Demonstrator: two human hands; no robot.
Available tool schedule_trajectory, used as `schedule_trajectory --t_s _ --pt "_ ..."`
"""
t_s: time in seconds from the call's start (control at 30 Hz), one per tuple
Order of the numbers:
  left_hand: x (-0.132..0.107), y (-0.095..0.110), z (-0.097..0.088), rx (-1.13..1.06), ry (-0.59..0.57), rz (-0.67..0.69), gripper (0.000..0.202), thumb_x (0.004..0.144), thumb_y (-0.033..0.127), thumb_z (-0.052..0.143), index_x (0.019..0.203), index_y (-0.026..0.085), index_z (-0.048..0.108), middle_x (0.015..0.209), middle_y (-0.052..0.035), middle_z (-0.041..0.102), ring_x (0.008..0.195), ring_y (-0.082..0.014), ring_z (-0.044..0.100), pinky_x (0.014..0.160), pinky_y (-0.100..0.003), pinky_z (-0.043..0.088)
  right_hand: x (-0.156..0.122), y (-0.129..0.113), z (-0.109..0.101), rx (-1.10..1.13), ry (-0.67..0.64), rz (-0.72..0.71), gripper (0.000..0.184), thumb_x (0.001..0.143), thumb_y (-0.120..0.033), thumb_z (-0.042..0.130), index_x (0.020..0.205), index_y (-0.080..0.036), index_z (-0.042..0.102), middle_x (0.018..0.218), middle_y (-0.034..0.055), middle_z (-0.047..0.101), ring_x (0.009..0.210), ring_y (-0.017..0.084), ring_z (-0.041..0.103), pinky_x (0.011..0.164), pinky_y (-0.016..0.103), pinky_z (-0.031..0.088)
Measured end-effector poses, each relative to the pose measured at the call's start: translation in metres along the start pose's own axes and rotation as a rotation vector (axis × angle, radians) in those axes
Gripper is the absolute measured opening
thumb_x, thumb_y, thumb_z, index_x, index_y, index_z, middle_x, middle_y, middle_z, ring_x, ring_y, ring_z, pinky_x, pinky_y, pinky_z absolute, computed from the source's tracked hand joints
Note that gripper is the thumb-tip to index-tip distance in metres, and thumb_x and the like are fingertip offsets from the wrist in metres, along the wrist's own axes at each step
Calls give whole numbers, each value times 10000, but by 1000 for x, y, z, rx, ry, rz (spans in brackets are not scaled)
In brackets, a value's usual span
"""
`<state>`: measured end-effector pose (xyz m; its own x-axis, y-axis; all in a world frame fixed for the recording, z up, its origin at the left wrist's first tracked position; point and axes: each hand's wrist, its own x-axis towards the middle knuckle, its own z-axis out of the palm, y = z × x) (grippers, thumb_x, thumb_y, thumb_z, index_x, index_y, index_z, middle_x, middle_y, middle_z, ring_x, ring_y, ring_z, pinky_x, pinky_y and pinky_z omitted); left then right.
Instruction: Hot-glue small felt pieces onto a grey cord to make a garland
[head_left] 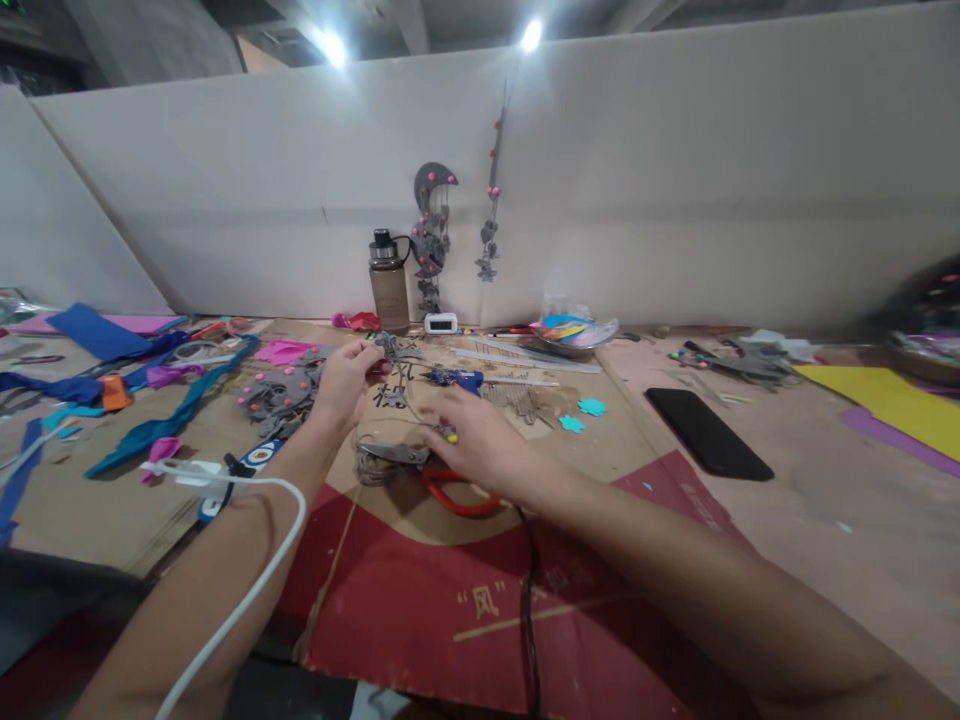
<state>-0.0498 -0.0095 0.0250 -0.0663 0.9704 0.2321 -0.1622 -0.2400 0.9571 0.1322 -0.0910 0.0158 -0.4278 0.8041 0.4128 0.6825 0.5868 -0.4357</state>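
My left hand (346, 378) is raised a little above the cardboard sheet (480, 600), its fingers pinched on a small grey glitter cut-out (390, 347) with a strand of grey pieces hanging under it. My right hand (476, 440) lies low over the cardboard, palm down, fingers curled and blurred, just above red-handled scissors (450, 490). A small yellow bit shows at its fingertips. A blue glue gun (457, 378) lies just beyond the right hand.
A brown bottle (389, 282) stands at the white back wall under hanging grey mobiles (431, 235). A black phone (709, 433) lies right. Blue and pink balloons (150, 400), grey cut-outs (281, 395), a foil dish (574, 335), yellow foam (892, 400), a white cable (247, 590).
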Motion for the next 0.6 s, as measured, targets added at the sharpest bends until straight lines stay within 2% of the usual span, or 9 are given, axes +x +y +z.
schedule_trajectory --t_s 0.03,0.1,0.17,0.23,0.3,0.4,0.47,0.53,0.6 --pt "-3 0 4 4 -30 -12 172 598 261 675 606 156 539 542 17 555 489 -83 518 482 -189 390 6 3 2 121 121 35 305 853 -297 535 1130 -181 590 1119 99 613 826 146 598 828 319 485" --pt "-10 -1 12 50 -90 -25 180 602 269 691 614 150 556 530 13 556 459 -74 487 450 -182 350 20 10 10 345 251 138 455 791 -307 606 1217 -188 501 1222 109 563 758 124 591 774 327 510" --pt "-15 -2 18 116 -126 -8 179 610 270 695 614 147 565 496 21 534 420 -62 441 417 -178 304 33 18 20 587 239 233 555 753 -331 641 1255 -215 438 1163 84 594 680 108 589 655 298 526" --pt "-17 -3 20 156 -106 16 172 616 261 686 599 146 559 468 32 506 393 -52 401 396 -177 271 40 24 31 782 164 322 362 788 -321 585 1119 -194 513 876 23 649 580 100 572 547 253 500" --pt "-15 -5 18 161 -40 29 160 616 246 669 584 147 548 463 35 497 390 -50 391 386 -175 258 42 29 41 835 130 374 154 831 -310 510 885 -181 577 667 -18 600 494 89 531 491 227 463" --pt "-8 -7 11 108 75 11 146 602 215 644 562 151 519 484 31 506 410 -53 413 383 -169 270 38 38 51 673 141 312 181 849 -287 478 758 -188 599 660 -4 600 523 105 537 541 253 474" --pt "-4 -9 8 51 110 -31 141 588 201 631 562 155 500 517 21 530 429 -57 433 380 -165 277 35 43 52 455 201 221 117 817 -243 533 851 -192 633 814 41 631 691 146 587 693 312 502" --pt "-4 -11 9 35 103 -63 137 583 200 629 573 154 500 543 12 549 442 -61 448 376 -164 279 33 46 48 276 333 168 217 792 -217 576 1001 -182 621 1006 96 603 885 188 579 836 365 476" --pt "-6 -15 12 80 63 -74 138 590 210 640 585 149 516 536 12 544 441 -63 448 378 -166 282 33 46 42 213 470 145 292 815 -241 565 1099 -171 569 1093 125 557 965 204 552 873 375 460"
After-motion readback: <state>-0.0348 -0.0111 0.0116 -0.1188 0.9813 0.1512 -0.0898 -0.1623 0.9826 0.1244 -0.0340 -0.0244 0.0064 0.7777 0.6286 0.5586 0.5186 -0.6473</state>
